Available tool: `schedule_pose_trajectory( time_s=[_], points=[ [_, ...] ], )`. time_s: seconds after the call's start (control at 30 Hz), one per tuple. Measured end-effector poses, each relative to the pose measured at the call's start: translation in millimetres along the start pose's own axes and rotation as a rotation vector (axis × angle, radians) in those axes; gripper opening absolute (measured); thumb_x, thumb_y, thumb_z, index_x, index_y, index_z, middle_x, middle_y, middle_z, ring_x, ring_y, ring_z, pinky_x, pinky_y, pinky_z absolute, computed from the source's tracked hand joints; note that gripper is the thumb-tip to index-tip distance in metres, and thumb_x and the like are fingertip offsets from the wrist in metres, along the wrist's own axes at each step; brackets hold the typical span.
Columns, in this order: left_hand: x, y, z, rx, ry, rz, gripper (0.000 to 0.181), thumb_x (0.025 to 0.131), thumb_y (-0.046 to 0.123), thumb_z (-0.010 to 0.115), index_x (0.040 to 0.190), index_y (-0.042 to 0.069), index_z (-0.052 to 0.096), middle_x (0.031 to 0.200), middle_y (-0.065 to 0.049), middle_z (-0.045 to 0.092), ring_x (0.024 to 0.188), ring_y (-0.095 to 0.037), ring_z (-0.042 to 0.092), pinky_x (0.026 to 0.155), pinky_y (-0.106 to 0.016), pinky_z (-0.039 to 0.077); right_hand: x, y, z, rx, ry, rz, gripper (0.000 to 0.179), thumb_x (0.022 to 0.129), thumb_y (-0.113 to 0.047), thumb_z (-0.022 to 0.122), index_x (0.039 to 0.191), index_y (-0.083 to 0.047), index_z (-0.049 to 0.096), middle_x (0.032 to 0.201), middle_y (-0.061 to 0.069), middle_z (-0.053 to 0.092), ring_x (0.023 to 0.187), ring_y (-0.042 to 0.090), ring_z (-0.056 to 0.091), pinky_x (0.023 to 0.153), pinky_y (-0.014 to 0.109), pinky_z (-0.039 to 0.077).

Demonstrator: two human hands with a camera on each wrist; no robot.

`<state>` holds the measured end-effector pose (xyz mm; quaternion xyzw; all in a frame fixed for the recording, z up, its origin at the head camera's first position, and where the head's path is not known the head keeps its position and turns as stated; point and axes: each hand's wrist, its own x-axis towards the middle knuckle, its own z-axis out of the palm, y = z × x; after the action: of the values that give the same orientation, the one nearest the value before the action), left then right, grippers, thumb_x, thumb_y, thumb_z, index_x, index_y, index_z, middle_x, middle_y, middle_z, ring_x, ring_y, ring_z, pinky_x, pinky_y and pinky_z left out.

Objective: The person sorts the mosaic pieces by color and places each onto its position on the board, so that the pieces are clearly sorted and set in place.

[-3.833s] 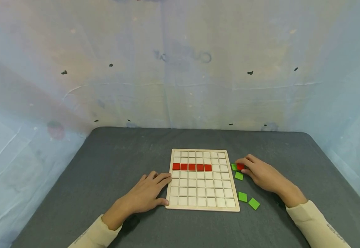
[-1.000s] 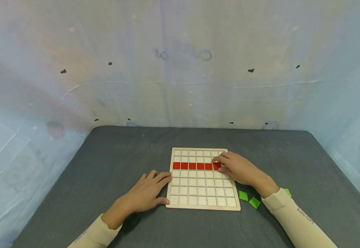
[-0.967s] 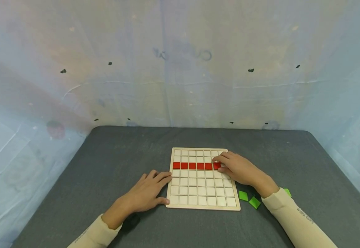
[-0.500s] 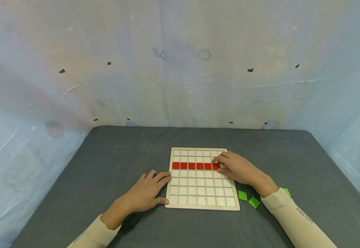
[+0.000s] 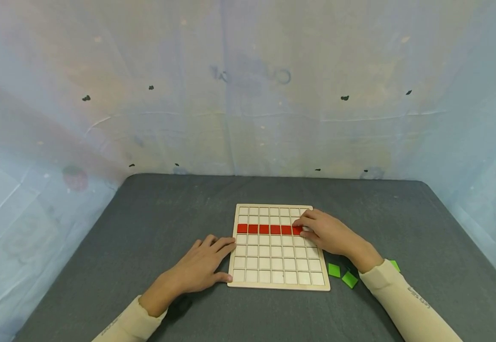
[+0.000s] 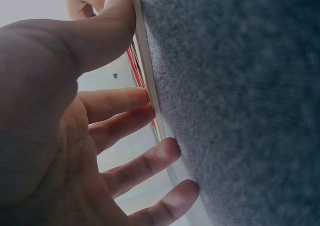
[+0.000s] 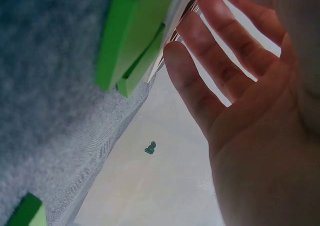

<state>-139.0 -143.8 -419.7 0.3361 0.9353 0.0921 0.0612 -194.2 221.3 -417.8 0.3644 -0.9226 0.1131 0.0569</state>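
Observation:
A light wooden grid board (image 5: 271, 286) lies flat on the grey table. Across its third row from the back runs a line of red square tiles (image 5: 264, 229). The rightmost red tile (image 5: 297, 230) sits at its square in that row, pinched between the index finger and thumb of my right hand (image 5: 331, 232). In the right wrist view, the other fingers (image 7: 195, 90) extend beside the board, with red showing at the top. My left hand (image 5: 201, 266) rests along the board's left edge, fingers spread, thumb near the front left corner; the left wrist view shows the thumb (image 6: 107, 28) touching the rim.
Green square tiles lie right of the board: one near its edge (image 5: 334, 270), another tile (image 5: 350, 279) just in front, and a third tile (image 5: 395, 265) partly behind the right sleeve. Marked pale sheeting (image 5: 230, 95) stands behind the grey table (image 5: 179, 199).
The right hand has brought a red tile from the green tiles on the right to the end of the red row, where it settled lower. The left hand stays put.

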Motion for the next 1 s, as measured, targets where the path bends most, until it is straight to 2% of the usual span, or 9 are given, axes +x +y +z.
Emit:
schedule_pose_trajectory(
  time_s=[0.53,0.73,1.0],
  points=[
    [-0.3,-0.9,-1.3,-0.003,0.002,0.008,0.077,0.089,0.053,0.066,0.152,0.017,0.043,0.156,0.001,0.041,0.127,-0.026,0.044,0.095,-0.051,0.04,1.9,-0.2,-1.3,0.0,-0.01,0.015,0.027,0.097,-0.021,0.066,0.124,-0.018,0.067,0.117,-0.002,0.064,0.1,0.013,0.06,0.089,0.036,0.052],
    [-0.2,-0.7,-1.5,-0.026,-0.01,0.001,0.077,0.089,0.052,0.067,0.152,0.017,0.042,0.156,0.001,0.041,0.128,-0.026,0.044,0.096,-0.053,0.039,0.2,1.5,-0.6,0.018,-0.045,0.029,0.029,0.098,-0.025,0.065,0.126,-0.019,0.066,0.12,-0.002,0.063,0.1,0.012,0.06,0.087,0.036,0.052],
    [-0.3,-3.3,3.6,0.009,0.006,0.012,0.077,0.089,0.054,0.067,0.152,0.017,0.043,0.155,0.002,0.041,0.124,-0.024,0.045,0.092,-0.048,0.04,-10.8,2.8,-4.5,0.016,-0.031,-0.008,0.032,0.099,-0.026,0.064,0.129,-0.016,0.063,0.122,0.0,0.061,0.097,0.01,0.059,0.082,0.034,0.051]
  ],
)
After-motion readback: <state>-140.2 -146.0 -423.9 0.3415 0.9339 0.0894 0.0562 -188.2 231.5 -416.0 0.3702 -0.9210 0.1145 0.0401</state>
